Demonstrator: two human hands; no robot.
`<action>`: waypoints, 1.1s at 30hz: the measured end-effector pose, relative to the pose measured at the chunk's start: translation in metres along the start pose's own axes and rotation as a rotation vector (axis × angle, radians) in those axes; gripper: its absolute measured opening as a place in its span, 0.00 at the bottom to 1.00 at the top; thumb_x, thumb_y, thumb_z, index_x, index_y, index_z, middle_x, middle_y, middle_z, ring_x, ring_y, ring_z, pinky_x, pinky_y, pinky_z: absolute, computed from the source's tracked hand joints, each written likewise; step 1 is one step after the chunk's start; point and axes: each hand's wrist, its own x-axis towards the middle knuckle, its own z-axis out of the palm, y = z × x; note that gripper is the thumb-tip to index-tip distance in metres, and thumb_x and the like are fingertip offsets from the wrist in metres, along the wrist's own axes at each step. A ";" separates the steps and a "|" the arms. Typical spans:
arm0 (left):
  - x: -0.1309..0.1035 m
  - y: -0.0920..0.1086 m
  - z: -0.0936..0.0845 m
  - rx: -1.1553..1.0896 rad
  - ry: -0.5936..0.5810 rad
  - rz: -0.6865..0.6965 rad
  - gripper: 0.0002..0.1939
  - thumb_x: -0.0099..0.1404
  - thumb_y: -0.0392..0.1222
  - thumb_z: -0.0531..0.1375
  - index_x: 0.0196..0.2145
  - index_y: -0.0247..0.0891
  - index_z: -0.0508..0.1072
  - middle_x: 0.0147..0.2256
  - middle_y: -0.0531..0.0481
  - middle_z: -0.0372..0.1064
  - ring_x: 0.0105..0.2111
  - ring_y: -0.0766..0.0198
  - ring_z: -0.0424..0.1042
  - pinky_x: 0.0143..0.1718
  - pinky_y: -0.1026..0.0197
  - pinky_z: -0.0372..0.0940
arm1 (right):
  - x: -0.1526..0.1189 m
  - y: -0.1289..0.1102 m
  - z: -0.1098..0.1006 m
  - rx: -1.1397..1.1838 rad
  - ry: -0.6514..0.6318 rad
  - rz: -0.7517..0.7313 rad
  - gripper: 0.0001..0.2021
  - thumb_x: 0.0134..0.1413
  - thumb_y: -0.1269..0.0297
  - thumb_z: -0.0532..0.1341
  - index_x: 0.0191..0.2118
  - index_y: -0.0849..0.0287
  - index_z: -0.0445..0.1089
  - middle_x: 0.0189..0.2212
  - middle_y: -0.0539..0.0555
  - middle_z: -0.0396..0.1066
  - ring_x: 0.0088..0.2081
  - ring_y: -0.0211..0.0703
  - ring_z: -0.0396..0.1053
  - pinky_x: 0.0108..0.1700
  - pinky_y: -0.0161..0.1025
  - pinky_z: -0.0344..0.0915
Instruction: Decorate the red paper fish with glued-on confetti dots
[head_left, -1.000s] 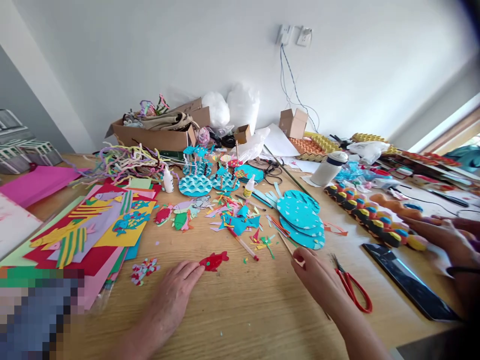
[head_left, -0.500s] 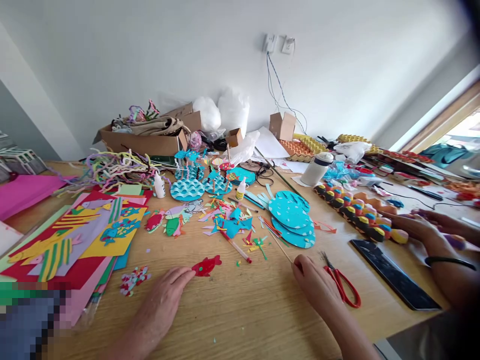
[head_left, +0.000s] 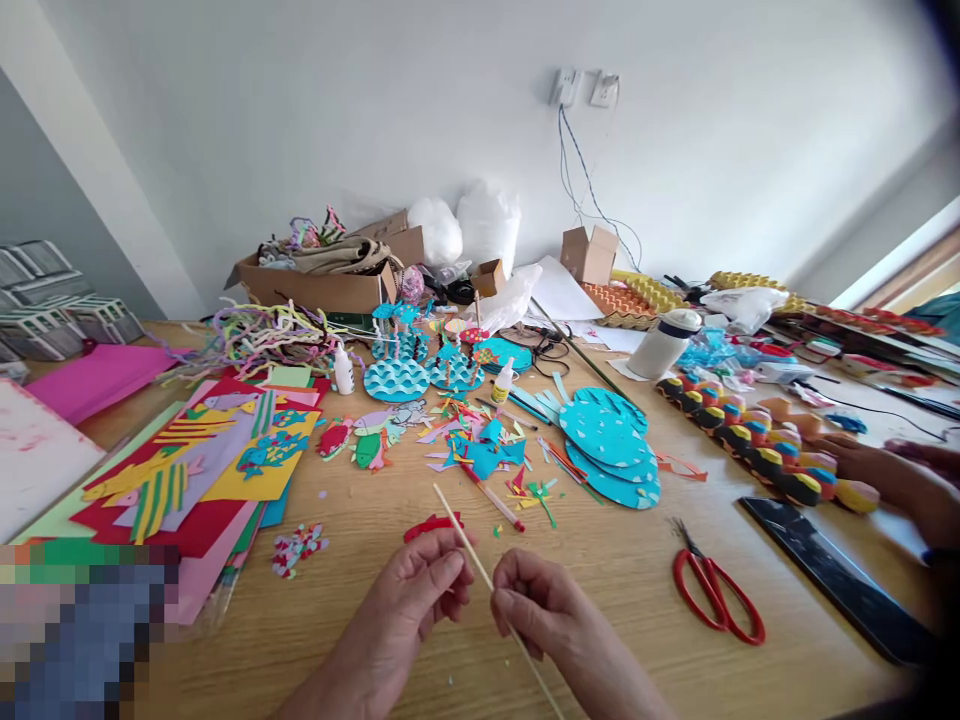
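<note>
A thin, pale wooden stick slants across the space between my hands above the tabletop. My right hand pinches it around the middle, and its lower end runs toward me. Beside it, my left hand has curled fingers, with thumb and index at the stick's upper part. Just behind the left fingers lies a red paper fish, partly covered by that hand. To the right, red-handled scissors rest on the table. Beyond my hands are paper scraps and a red pen.
Blue paper discs are stacked right of centre. Two glue bottles stand farther back. Coloured paper sheets with cut-out fish cover the left. A black phone-like slab lies right, near another person's hand and painted egg-carton cups.
My left hand has left the red fish's tail side and moved right to the stick. My right hand has brought the stick left, nearer my left hand. The view has turned slightly left.
</note>
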 end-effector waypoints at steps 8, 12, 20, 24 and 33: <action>0.005 -0.004 0.004 -0.414 0.111 -0.111 0.13 0.45 0.42 0.69 0.26 0.34 0.72 0.20 0.55 0.64 0.20 0.74 0.62 0.21 0.72 0.55 | 0.007 0.011 0.016 -0.135 0.118 -0.504 0.06 0.56 0.63 0.54 0.35 0.58 0.65 0.26 0.51 0.65 0.26 0.35 0.63 0.27 0.31 0.61; 0.005 -0.006 0.012 -0.448 0.090 -0.091 0.13 0.45 0.42 0.69 0.26 0.35 0.70 0.23 0.55 0.64 0.21 0.74 0.62 0.22 0.71 0.56 | 0.011 0.002 0.023 -0.394 0.249 -0.812 0.14 0.55 0.74 0.55 0.45 0.52 0.66 0.31 0.52 0.67 0.31 0.37 0.67 0.32 0.31 0.64; -0.005 0.010 -0.044 0.908 0.099 0.332 0.09 0.60 0.40 0.53 0.35 0.39 0.72 0.31 0.48 0.70 0.33 0.62 0.67 0.35 0.61 0.62 | 0.027 -0.025 -0.004 -0.336 0.360 -0.705 0.08 0.57 0.65 0.53 0.30 0.58 0.68 0.27 0.53 0.66 0.29 0.39 0.67 0.26 0.34 0.64; -0.004 -0.002 -0.076 1.491 0.060 0.581 0.19 0.56 0.27 0.47 0.41 0.38 0.71 0.41 0.46 0.70 0.42 0.60 0.66 0.45 0.56 0.62 | 0.044 -0.021 0.000 -0.277 0.208 -0.549 0.10 0.58 0.65 0.49 0.31 0.59 0.64 0.25 0.52 0.66 0.25 0.37 0.67 0.25 0.32 0.63; 0.009 -0.034 -0.095 1.957 0.114 0.724 0.29 0.53 0.21 0.45 0.50 0.38 0.64 0.49 0.49 0.66 0.48 0.60 0.63 0.49 0.55 0.61 | 0.070 -0.015 0.021 -0.619 0.141 -0.488 0.08 0.56 0.70 0.51 0.28 0.59 0.63 0.20 0.48 0.67 0.23 0.35 0.65 0.27 0.30 0.58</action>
